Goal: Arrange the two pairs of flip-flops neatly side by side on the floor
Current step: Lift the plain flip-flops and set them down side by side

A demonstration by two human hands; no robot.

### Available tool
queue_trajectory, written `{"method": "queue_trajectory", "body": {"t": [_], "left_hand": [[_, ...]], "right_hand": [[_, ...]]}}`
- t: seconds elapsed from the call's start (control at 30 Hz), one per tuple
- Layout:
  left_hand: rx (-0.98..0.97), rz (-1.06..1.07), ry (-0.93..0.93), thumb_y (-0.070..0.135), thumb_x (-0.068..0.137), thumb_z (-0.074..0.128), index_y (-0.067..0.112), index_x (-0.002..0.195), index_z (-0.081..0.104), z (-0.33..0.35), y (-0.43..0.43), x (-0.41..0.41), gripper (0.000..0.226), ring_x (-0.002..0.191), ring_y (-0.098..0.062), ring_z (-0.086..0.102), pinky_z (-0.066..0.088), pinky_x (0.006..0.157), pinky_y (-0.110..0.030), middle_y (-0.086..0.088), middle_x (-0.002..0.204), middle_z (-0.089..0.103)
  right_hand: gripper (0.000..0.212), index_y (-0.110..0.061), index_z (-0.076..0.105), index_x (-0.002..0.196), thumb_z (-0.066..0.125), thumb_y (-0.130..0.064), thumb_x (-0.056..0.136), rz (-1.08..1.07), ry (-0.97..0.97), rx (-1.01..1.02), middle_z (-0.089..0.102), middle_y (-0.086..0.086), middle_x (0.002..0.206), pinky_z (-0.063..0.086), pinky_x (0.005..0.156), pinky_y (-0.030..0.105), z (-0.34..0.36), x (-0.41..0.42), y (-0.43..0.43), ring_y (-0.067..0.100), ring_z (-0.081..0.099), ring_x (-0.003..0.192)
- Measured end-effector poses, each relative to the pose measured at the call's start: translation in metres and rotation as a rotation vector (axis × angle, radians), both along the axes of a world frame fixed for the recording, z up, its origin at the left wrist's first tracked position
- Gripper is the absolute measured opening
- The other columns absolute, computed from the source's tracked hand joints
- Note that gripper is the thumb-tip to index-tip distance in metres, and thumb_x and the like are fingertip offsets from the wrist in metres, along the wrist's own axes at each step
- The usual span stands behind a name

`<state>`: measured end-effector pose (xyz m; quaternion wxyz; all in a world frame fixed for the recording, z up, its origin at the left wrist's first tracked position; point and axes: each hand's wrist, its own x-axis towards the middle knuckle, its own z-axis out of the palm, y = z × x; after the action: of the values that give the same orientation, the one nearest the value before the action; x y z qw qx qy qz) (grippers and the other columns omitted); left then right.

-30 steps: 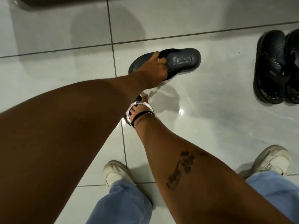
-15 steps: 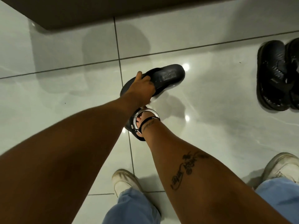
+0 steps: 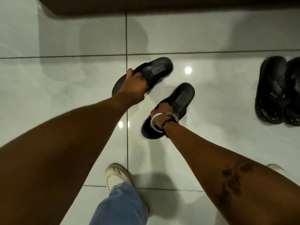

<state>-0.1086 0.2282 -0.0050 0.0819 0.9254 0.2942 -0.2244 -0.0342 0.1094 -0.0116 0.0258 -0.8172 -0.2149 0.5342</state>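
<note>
My left hand (image 3: 134, 86) grips a dark flip-flop (image 3: 158, 70) by its strap, lifted off the white tiled floor with its heel pointing up and right. My right hand (image 3: 162, 109), with silver bangles on the wrist, is closed on the second dark flip-flop (image 3: 181, 98) of that pair, just below and right of the first; the fingers are mostly hidden under its strap. The other pair of black flip-flops (image 3: 274, 90) lies side by side on the floor at the right edge, partly cut off.
A dark piece of furniture (image 3: 146, 5) runs along the top edge. My white shoes (image 3: 117, 176) and blue jeans show at the bottom. Glossy tiles (image 3: 65, 78) with dark grout lines cover the floor, with bright light reflections.
Both hands have moved right with their flip-flops. The right hand's flip-flop, hidden behind the left arm before, has come into full view to the right of the left one.
</note>
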Motion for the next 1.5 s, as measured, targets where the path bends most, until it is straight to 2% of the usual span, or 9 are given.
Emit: {"method": "queue_trajectory", "body": {"t": [0.17, 0.27, 0.33, 0.53, 0.7, 0.87, 1.1, 1.37, 1.5], "left_hand": [[-0.071, 0.463, -0.048, 0.016, 0.082, 0.059, 0.015, 0.088, 0.069, -0.008, -0.012, -0.004, 0.011, 0.103, -0.029, 0.054, 0.028, 0.101, -0.044, -0.008, 0.092, 0.069], [-0.067, 0.552, -0.07, 0.02, 0.083, 0.06, 0.017, 0.086, 0.072, -0.019, -0.025, -0.004, 0.013, 0.098, -0.027, 0.057, 0.029, 0.097, -0.042, -0.004, 0.088, 0.071], [-0.049, 0.617, -0.109, 0.015, 0.082, 0.059, 0.016, 0.08, 0.069, -0.025, -0.032, -0.006, 0.01, 0.091, -0.028, 0.059, 0.031, 0.095, -0.041, -0.004, 0.082, 0.071], [-0.023, 0.734, -0.169, 0.017, 0.086, 0.059, 0.02, 0.074, 0.063, -0.031, -0.032, -0.037, 0.013, 0.081, -0.025, 0.057, 0.032, 0.089, -0.038, 0.0, 0.069, 0.062], [-0.062, 0.725, -0.141, 0.015, 0.087, 0.056, 0.018, 0.075, 0.066, -0.028, -0.038, -0.054, 0.016, 0.084, -0.026, 0.055, 0.034, 0.089, -0.039, -0.004, 0.074, 0.066], [-0.092, 0.706, -0.106, 0.015, 0.083, 0.051, 0.021, 0.063, 0.06, -0.034, -0.069, -0.056, 0.023, 0.074, -0.024, 0.057, 0.032, 0.087, -0.04, 0.0, 0.065, 0.064], [-0.099, 0.777, -0.126, 0.013, 0.085, 0.051, 0.023, 0.063, 0.058, -0.037, -0.075, -0.058, 0.026, 0.075, -0.023, 0.057, 0.033, 0.085, -0.039, 0.003, 0.066, 0.064], [-0.007, 0.725, -0.059, 0.026, 0.084, 0.048, 0.015, 0.089, 0.069, -0.021, -0.082, -0.037, 0.024, 0.097, -0.035, 0.058, 0.033, 0.088, -0.044, -0.012, 0.102, 0.068], [0.038, 0.491, -0.186, 0.041, 0.085, 0.048, 0.012, 0.109, 0.065, -0.009, -0.101, -0.004, 0.042, 0.104, -0.035, 0.058, 0.031, 0.094, -0.048, -0.014, 0.114, 0.064]], "right_hand": [[0.037, -0.01, 0.058, 0.122, 0.054, -0.026, 0.089, 0.324, -0.173, 0.091, 0.06, 0.016, 0.124, 0.033, 0.109, 0.046, -0.001, 0.028, 0.015, 0.038, 0.051, 0.121], [0.019, -0.017, 0.063, 0.101, 0.056, -0.024, 0.085, 0.433, -0.167, 0.139, 0.065, 0.011, 0.109, 0.032, 0.109, 0.049, -0.005, 0.024, 0.026, 0.036, 0.056, 0.112], [0.021, -0.018, 0.063, 0.105, 0.055, -0.024, 0.086, 0.48, -0.144, 0.167, 0.064, 0.012, 0.113, 0.034, 0.108, 0.052, -0.005, 0.017, 0.036, 0.036, 0.055, 0.116], [0.026, -0.013, 0.062, 0.109, 0.049, -0.029, 0.093, 0.363, -0.181, 0.172, 0.058, 0.01, 0.097, 0.034, 0.108, 0.047, -0.029, -0.016, 0.05, 0.032, 0.054, 0.111], [0.018, -0.017, 0.065, 0.103, 0.055, -0.022, 0.088, 0.601, -0.301, 0.181, 0.065, 0.009, 0.1, 0.036, 0.106, 0.051, -0.028, -0.023, 0.044, 0.033, 0.058, 0.107], [0.016, -0.021, 0.065, 0.092, 0.051, -0.028, 0.087, 0.652, -0.289, 0.205, 0.066, 0.005, 0.09, 0.034, 0.105, 0.054, -0.025, -0.037, 0.022, 0.032, 0.06, 0.101], [0.014, -0.023, 0.065, 0.096, 0.057, -0.027, 0.084, 0.722, -0.284, 0.303, 0.068, 0.003, 0.102, 0.032, 0.1, 0.047, -0.028, -0.04, 0.009, 0.03, 0.06, 0.106], [0.02, -0.017, 0.065, 0.102, 0.055, -0.026, 0.087, 0.571, -0.285, 0.483, 0.054, 0.011, 0.123, 0.029, 0.089, 0.041, -0.007, 0.005, -0.028, 0.033, 0.052, 0.112], [0.026, -0.016, 0.061, 0.107, 0.049, -0.03, 0.089, 0.505, -0.375, 0.417, 0.053, 0.01, 0.12, 0.033, 0.089, 0.043, 0.014, 0.074, -0.055, 0.031, 0.051, 0.109]]}}
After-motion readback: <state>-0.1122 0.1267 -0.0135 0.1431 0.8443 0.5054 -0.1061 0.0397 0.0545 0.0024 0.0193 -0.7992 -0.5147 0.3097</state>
